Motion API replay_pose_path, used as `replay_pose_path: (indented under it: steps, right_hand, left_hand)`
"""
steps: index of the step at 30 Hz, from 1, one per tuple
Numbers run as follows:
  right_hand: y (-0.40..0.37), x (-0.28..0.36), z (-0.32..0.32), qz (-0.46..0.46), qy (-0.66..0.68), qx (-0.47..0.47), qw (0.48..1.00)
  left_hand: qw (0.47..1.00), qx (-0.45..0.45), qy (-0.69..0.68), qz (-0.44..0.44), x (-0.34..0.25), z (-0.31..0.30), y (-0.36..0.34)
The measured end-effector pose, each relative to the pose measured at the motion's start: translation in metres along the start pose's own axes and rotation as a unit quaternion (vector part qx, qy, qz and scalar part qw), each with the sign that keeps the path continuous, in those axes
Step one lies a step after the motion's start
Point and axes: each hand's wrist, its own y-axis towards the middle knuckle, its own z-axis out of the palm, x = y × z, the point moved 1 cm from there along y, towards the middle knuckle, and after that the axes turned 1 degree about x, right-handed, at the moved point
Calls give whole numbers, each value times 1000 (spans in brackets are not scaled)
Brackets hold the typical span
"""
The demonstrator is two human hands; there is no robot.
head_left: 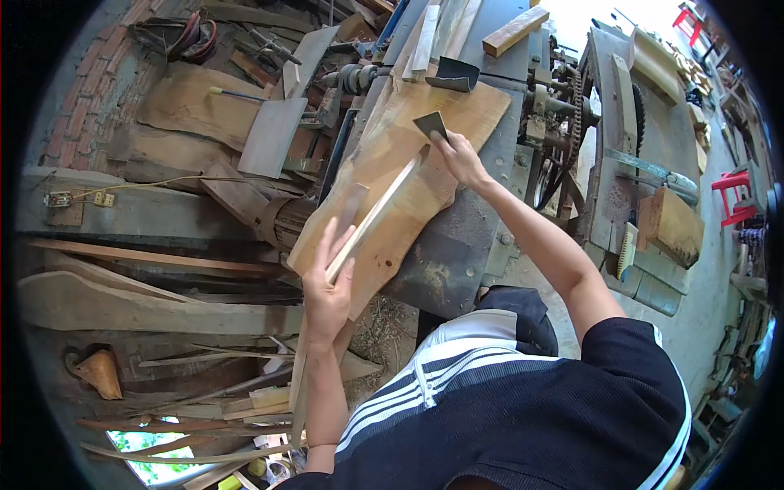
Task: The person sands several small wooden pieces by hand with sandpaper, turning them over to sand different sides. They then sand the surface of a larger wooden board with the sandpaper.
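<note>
My left hand (pixel 328 282) is wrapped round the near end of a thin, pale wooden strip (pixel 380 206), its fingers pointing up along the wood. The strip slants away over a broad, rough-edged wooden slab (pixel 469 110). Beyond the strip's far end, my right hand (pixel 462 159) pinches a dark, folded piece of sandpaper (pixel 430 124) between thumb and fingers. A short flat piece of wood (pixel 353 206) lies beside the strip, close to my left fingertips. Farther up the slab rests a curled dark sheet (pixel 453 74), which looks like more sandpaper.
The slab sits on a metal machine table (pixel 441 273). A wooden block (pixel 515 31) lies at its far end. On the right stand a chain-driven machine (pixel 563 114) and a bench holding a thick wood block (pixel 671 227). Boards and offcuts (pixel 163 314) crowd the left.
</note>
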Motion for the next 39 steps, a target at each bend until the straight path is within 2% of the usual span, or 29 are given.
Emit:
replay_pose_path:
  steps: [1, 2, 3, 5, 6, 7, 9, 10, 11, 13, 16, 18, 19, 20, 21, 23, 25, 26, 27, 28, 29, 31, 32, 33, 34, 35, 37, 38, 39]
  right_hand:
    - [-2, 10, -2, -26, -4, -38, 999]
    - [-4, 16, -3, -52, -8, -77, 996]
    - [-5, 14, -1, -54, -10, -81, 995]
    - [-14, 13, 3, -154, -76, -61, 983]
    - [-19, 13, 2, -88, -104, 9, 991]
    - [-27, 13, 2, -98, -139, 38, 985]
    - [-28, -26, 24, -220, -188, -18, 957]
    - [-32, -29, 29, -218, -185, -20, 958]
    - [-39, -31, 35, -217, -209, -43, 953]
    - [-41, -33, 39, -216, -232, -63, 946]
    - [-48, -9, 39, -197, -231, -59, 951]
    - [-72, 43, 51, -96, -157, -39, 982]
    - [-84, 41, 72, -160, -124, -62, 977]
    - [-103, 57, 83, -220, -147, -75, 961]
    - [-117, 65, 96, -284, -118, -59, 950]
    - [-139, 87, 97, -354, -108, -17, 929]
    - [-109, 49, 83, -365, -127, 3, 922]
    - [-92, 41, 63, -273, -175, -4, 946]
    - [-75, 41, 40, -128, -42, 39, 990]
    - [-44, -13, 45, -199, -232, -103, 947]
    - [-42, -26, 52, -230, -244, -141, 932]
    - [-80, 58, 48, -104, -104, -2, 989]
    - [-88, 45, 82, -225, -138, -42, 964]
    - [-108, 56, 108, -286, -123, -49, 949]
    - [-133, 101, 104, -306, -50, 28, 950]
    - [-150, 110, 120, -357, -58, 26, 932]
    - [-135, 86, 113, -391, -31, 67, 917]
    - [-125, 72, 98, -314, -73, 71, 944]
    - [-98, 43, 86, -295, -168, 33, 940]
  left_hand:
    - [982, 39, 171, 74, -11, 1, 3]
    - [970, 84, 210, 89, -3, -2, 9]
    - [970, 85, 208, 93, 2, -4, 9]
    - [991, 73, 109, 33, 5, -5, 14]
    - [984, 65, 134, 99, 10, -9, 18]
    - [983, 71, 135, 103, 15, -7, 21]
    - [988, -70, -122, 64, 28, -4, 23]
    - [953, -134, -272, -19, 40, 0, 23]
    - [954, -132, -270, -21, 43, 5, 21]
    - [877, -202, -429, -76, 49, 13, 15]
    - [876, -190, -435, -78, 37, 15, 15]
    - [879, -183, -434, -74, 29, 17, 17]
    - [883, -187, -423, -72, 27, 18, 19]
    - [887, -192, -414, -75, 25, 19, 19]
    - [886, -189, -415, -79, 22, 20, 17]
    - [904, -187, -372, -94, 18, 17, 19]
    - [904, -183, -374, -94, 28, 13, 16]
    - [902, -179, -382, -90, 36, 9, 16]
    - [900, -174, -390, -83, 40, 7, 16]
    - [909, -171, -371, -79, 38, 10, 15]
    - [911, -170, -368, -77, 37, 11, 13]
    - [923, -194, -327, -53, 35, 16, 14]
    - [925, -205, -314, -67, 35, 17, 15]
    - [925, -214, -304, -78, 39, 17, 14]
    - [927, -192, -317, -56, 47, 15, 9]
    - [930, -170, -325, -33, 52, 13, 7]
    - [935, -173, -304, -54, 63, 12, 3]
    - [911, -205, -338, -117, 63, 17, 1]
    - [888, -208, -391, -123, 64, 20, -2]
